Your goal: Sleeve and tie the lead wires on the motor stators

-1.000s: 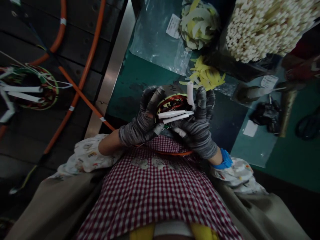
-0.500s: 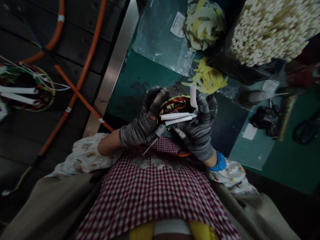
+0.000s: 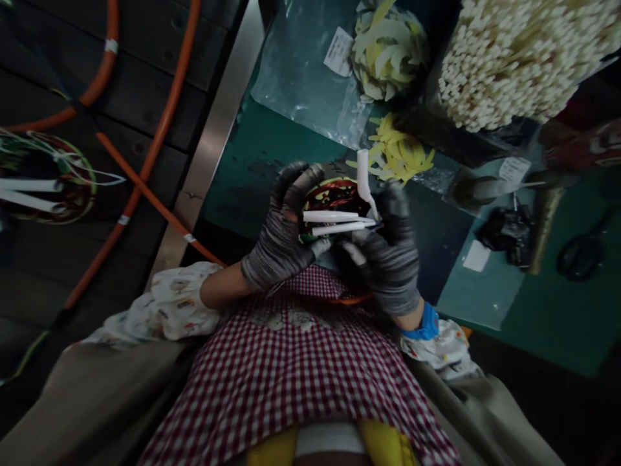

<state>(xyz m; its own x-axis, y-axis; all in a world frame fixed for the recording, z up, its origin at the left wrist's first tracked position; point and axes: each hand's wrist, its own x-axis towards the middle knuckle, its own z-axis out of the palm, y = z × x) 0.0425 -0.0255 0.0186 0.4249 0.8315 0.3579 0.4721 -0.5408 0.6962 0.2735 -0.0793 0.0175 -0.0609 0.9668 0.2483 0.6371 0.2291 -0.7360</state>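
A motor stator (image 3: 334,188), a ring with red-brown windings and a green-yellow edge, is held in front of the checked apron. My left hand (image 3: 286,233), in a grey striped glove, is closed round its left side, thumb at the lower edge. Two white sleeves (image 3: 334,217) lie across the ring's opening, and a third white sleeve (image 3: 363,173) stands up at its right. My right hand (image 3: 391,252), gloved likewise, is at the right side by the sleeves' ends. Its thumb and fingers are apart; the fingertips are blurred.
Another stator (image 3: 87,188) with white sleeves is at far left, near orange hoses (image 3: 165,110). On the green table (image 3: 272,149) are yellow strips (image 3: 402,149), a plastic bag (image 3: 301,84), a bundle of white tubes (image 3: 514,71), a black-wrapped item (image 3: 509,230) and scissors (image 3: 582,252).
My right hand has shifted slightly away from the stator's right side, its fingers loosened. The stator has tilted a little within my left hand. The whole view has slid slightly.
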